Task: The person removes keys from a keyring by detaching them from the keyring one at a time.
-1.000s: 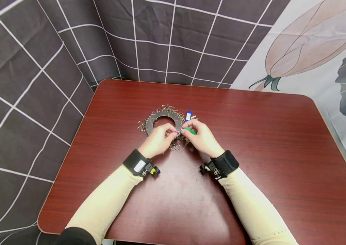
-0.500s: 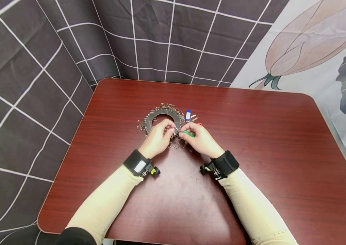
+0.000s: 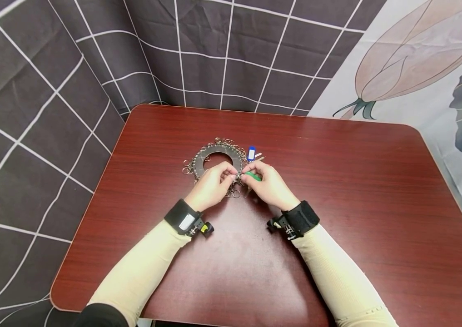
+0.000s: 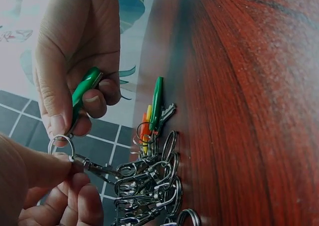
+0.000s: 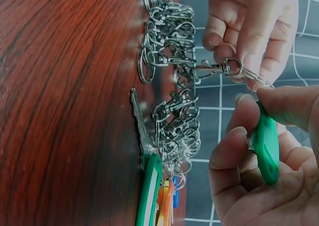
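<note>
One green tag (image 5: 269,147) in the right hand (image 3: 269,183)

right hand (image 3: 273,185) has a green tag (image 3: 254,175) pinched, left hand (image 3: 211,185) just beside it at the gray hoop's (image 3: 219,149) near right, blue key tag (image 3: 251,154) on their far side lol
</note>
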Action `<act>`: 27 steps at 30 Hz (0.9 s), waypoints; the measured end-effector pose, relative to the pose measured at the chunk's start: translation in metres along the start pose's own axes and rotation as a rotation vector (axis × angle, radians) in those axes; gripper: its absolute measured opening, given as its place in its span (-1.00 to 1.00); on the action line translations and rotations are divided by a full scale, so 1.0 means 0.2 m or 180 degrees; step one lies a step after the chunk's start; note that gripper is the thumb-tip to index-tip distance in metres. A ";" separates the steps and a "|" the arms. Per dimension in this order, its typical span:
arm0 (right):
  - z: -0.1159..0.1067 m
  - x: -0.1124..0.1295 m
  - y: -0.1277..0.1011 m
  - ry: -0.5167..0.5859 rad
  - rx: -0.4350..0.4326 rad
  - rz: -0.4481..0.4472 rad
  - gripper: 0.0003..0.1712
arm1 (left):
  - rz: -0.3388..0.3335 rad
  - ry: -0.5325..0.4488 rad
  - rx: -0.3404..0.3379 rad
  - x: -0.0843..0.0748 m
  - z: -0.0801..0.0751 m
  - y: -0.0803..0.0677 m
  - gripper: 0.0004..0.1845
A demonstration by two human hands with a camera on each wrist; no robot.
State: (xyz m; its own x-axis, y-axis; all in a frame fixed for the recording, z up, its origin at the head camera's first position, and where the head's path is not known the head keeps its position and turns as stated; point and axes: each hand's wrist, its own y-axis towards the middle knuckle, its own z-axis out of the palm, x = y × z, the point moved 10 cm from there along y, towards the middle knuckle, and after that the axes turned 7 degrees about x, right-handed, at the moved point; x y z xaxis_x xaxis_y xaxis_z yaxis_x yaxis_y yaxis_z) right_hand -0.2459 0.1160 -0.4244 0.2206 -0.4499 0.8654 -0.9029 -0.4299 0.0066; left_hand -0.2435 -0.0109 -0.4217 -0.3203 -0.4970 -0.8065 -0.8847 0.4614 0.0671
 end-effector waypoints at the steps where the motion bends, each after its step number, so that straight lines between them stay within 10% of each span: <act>1: 0.00 0.00 0.00 0.0011 -0.0024 -0.0009 -0.89 | -0.0008 0.0016 0.0015 0.00 0.00 0.00 -0.89; 27: 0.04 -0.03 0.00 0.0217 0.0193 0.0063 -0.86 | -0.0068 -0.0331 -0.0207 0.04 -0.02 0.00 -0.90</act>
State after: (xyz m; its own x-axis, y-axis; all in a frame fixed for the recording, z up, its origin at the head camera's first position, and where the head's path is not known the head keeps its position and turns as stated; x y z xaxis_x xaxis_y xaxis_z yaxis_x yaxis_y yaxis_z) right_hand -0.2444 0.1118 -0.4339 0.1755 -0.4051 0.8973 -0.8823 -0.4691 -0.0392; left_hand -0.2473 -0.0169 -0.4252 -0.2673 -0.4258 -0.8645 -0.9121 0.4012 0.0844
